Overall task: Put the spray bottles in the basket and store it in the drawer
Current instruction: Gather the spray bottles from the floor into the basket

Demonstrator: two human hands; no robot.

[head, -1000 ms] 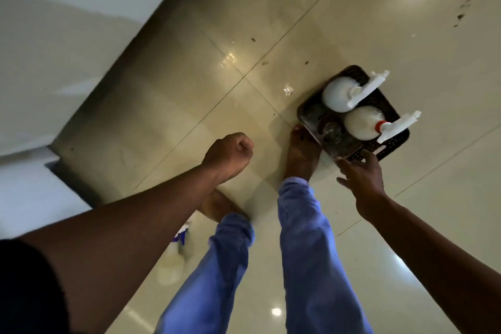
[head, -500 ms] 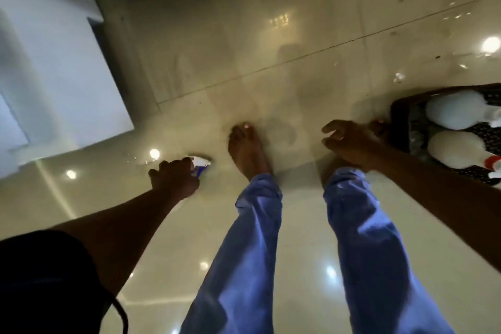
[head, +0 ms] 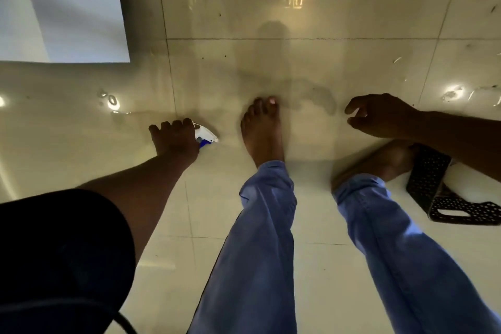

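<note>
A view straight down at a person standing barefoot on a glossy floor, seen from a camera on their head.

At about 9 o'clock from the centre, the left hand (head: 174, 138) reaches low, its fingers (head: 166, 127) curled together over the top of a spray bottle (head: 206, 136) — only the white nozzle and a bit of blue trigger poke out to the right of the knuckles. The bottle's body is hidden under the hand, so whether it is lifted or resting on the floor cannot be told. The grip looks like the pick-up step for carrying it to the basket.

At 3 o'clock the right hand (head: 379, 116) hovers free, fingers spread and loosely bent, holding nothing — probably for balance while bending.

The dark perforated basket (head: 428, 173) sits at 4 o'clock, touching the right foot (head: 385, 160) and partly cut off by the forearm and frame edge; its contents are not visible here. It is well apart from the bottle, with the left foot (head: 261, 130) between them.

The floor (head: 298, 68) is pale polished tile with thin dark joints, lamp reflections and a few smudges. A white panel (head: 73, 8), perhaps furniture, fills the 10 o'clock corner.
</note>
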